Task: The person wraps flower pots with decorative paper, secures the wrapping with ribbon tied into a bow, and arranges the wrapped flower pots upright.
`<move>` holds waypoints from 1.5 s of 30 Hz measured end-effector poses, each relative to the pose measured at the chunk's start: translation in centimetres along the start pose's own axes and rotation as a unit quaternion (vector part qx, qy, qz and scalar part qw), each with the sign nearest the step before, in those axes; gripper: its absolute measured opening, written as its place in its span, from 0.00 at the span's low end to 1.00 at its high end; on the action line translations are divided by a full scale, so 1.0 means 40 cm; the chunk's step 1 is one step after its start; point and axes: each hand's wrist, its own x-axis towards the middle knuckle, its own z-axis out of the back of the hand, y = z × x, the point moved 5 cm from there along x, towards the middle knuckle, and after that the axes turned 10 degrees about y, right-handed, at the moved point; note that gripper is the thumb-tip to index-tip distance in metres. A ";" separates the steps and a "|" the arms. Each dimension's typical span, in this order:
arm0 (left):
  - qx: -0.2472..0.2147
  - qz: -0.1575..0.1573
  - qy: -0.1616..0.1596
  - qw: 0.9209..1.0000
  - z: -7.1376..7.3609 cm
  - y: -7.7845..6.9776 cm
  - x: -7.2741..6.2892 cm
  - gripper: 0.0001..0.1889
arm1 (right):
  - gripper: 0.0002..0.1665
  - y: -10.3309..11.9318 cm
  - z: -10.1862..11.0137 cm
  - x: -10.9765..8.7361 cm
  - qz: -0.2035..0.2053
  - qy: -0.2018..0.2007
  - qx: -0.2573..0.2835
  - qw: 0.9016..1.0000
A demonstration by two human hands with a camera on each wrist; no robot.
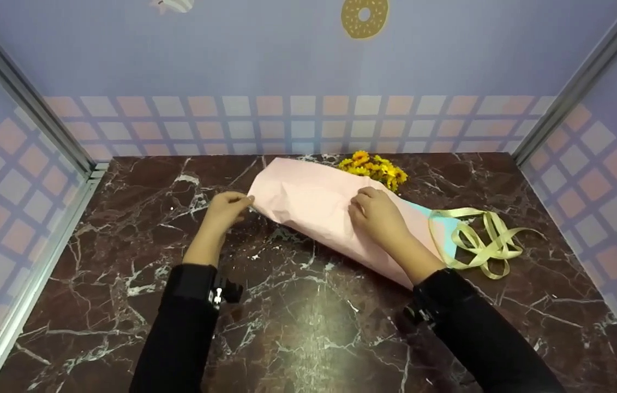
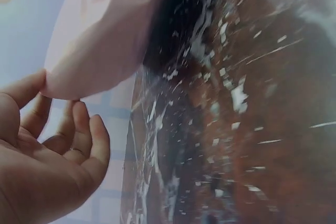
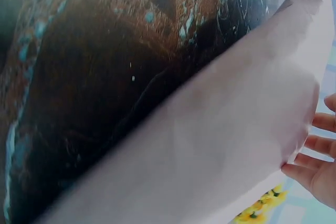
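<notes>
A sheet of pale pink wrapping paper (image 1: 313, 202) is folded over a bunch of yellow flowers (image 1: 376, 169), whose heads show past its far edge. My left hand (image 1: 226, 210) pinches the paper's left corner between thumb and fingertips; in the left wrist view that corner of paper (image 2: 89, 66) is lifted off the table. Fingertips of my right hand (image 1: 379, 215) press on the paper near the flowers, and the right wrist view shows those fingers (image 3: 315, 169) spread along its edge. Light blue paper (image 1: 444, 229) sticks out at the right end. The stems are hidden.
Loose loops of pale yellow-green ribbon (image 1: 491, 245) lie at the bundle's right end, one strand crossing the paper. Beneath everything is a dark marbled table (image 1: 297, 327), with patterned walls (image 1: 259, 65) at the back and both sides.
</notes>
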 end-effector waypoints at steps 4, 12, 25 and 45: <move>-0.008 0.014 0.004 1.000 -0.011 0.030 -0.051 0.15 | 0.17 -0.005 -0.008 -0.003 -0.006 0.005 0.029 1.000; 0.038 0.010 0.021 0.999 -0.038 0.050 -0.151 0.12 | 0.17 -0.018 -0.024 -0.008 -0.015 -0.004 0.082 0.997; 0.052 0.006 -0.012 0.999 -0.036 0.066 -0.268 0.09 | 0.17 0.011 -0.052 -0.021 0.021 0.008 0.110 0.994; 0.010 -0.016 -0.060 0.998 -0.064 0.090 -0.259 0.16 | 0.23 0.019 -0.059 -0.039 0.056 0.018 0.112 0.992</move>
